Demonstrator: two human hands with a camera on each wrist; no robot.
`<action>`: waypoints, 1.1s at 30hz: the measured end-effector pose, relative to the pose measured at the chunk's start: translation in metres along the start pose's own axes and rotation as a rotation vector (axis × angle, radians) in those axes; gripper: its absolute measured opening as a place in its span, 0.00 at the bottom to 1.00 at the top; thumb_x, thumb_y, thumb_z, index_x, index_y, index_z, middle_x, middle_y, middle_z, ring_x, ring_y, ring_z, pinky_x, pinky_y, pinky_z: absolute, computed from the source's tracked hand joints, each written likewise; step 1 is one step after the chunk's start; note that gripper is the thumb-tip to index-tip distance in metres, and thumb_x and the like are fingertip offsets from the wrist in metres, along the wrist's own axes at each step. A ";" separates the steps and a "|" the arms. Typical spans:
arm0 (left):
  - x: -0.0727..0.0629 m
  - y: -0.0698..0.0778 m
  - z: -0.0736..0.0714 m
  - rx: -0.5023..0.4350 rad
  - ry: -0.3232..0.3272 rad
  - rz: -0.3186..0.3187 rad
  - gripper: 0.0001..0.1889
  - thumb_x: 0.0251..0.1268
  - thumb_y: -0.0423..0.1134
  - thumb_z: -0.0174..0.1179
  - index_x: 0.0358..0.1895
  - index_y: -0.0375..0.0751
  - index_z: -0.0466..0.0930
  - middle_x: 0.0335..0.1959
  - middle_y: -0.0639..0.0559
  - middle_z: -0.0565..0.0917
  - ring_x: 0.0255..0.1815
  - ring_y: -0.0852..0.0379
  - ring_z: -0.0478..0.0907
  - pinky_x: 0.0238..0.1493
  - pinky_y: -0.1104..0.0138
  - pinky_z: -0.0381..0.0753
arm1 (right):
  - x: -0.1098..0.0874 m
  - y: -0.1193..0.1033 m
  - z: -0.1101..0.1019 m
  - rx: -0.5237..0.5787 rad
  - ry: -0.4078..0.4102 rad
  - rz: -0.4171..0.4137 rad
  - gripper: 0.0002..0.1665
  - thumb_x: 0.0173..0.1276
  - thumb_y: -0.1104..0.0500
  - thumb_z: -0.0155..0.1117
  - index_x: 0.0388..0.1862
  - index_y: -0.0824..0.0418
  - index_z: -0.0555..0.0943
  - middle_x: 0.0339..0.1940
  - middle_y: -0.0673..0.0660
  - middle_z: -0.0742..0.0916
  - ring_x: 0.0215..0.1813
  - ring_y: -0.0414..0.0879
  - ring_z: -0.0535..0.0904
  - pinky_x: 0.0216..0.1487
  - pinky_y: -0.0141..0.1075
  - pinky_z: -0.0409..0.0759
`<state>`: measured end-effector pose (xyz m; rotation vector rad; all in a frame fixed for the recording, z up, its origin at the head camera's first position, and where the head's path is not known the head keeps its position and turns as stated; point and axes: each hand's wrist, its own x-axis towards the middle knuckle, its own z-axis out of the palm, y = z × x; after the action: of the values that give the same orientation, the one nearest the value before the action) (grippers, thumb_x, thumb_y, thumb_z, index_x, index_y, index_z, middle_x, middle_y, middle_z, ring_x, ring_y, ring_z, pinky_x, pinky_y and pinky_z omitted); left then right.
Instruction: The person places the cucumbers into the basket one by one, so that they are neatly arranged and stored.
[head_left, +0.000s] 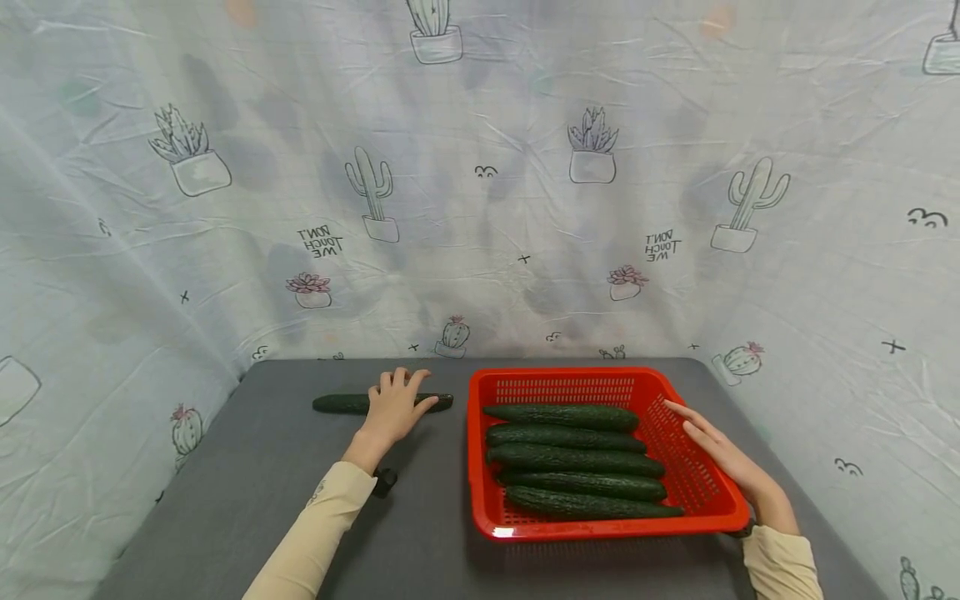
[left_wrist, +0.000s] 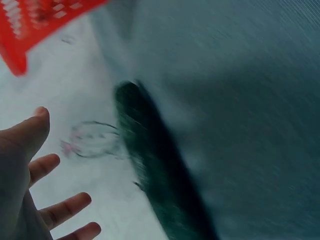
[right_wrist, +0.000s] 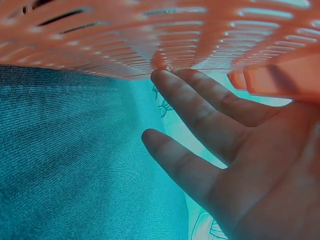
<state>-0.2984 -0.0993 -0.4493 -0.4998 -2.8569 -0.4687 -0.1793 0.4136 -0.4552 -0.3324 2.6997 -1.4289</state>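
Observation:
A dark green cucumber (head_left: 339, 404) lies crosswise on the grey table, left of the red plastic basket (head_left: 480, 512). Over that cucumber hovers my left hand (head_left: 392, 408), its fingers spread; the left wrist view shows a gap between the fingers and the cucumber (left_wrist: 152, 165). Several more cucumbers (head_left: 573, 460) lie side by side inside the basket. My right hand (head_left: 723, 458) is at the basket's right side with fingers extended. In the right wrist view its fingertips reach the slotted outer wall (right_wrist: 165, 45); whether they press on it I cannot tell.
The grey table (head_left: 247, 483) ends at a pale cloth backdrop (head_left: 517, 275) printed with cacti, which stands behind and on both sides. The basket's raised rim borders the cucumbers all round.

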 end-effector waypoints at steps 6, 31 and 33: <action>0.000 -0.026 0.009 0.009 -0.058 -0.043 0.29 0.65 0.56 0.53 0.67 0.54 0.61 0.62 0.35 0.62 0.63 0.31 0.55 0.53 0.34 0.57 | 0.001 0.001 0.000 0.017 -0.003 0.001 0.27 0.78 0.52 0.32 0.74 0.49 0.51 0.74 0.63 0.53 0.59 0.16 0.52 0.58 0.55 0.60; 0.014 -0.077 0.032 0.133 -0.332 -0.120 0.38 0.63 0.67 0.45 0.70 0.49 0.56 0.65 0.32 0.56 0.66 0.28 0.49 0.59 0.30 0.29 | 0.000 -0.001 0.001 0.029 -0.001 0.017 0.27 0.78 0.51 0.33 0.74 0.49 0.51 0.74 0.64 0.53 0.67 0.31 0.53 0.59 0.60 0.56; 0.014 -0.077 0.032 0.123 -0.330 -0.112 0.38 0.62 0.66 0.47 0.69 0.48 0.57 0.65 0.32 0.57 0.66 0.28 0.49 0.59 0.30 0.28 | 0.000 -0.002 0.001 0.038 -0.007 0.015 0.27 0.78 0.52 0.32 0.74 0.50 0.51 0.74 0.65 0.52 0.71 0.44 0.51 0.59 0.64 0.53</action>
<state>-0.3441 -0.1533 -0.4967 -0.4316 -3.2178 -0.2433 -0.1792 0.4117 -0.4541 -0.3138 2.6603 -1.4697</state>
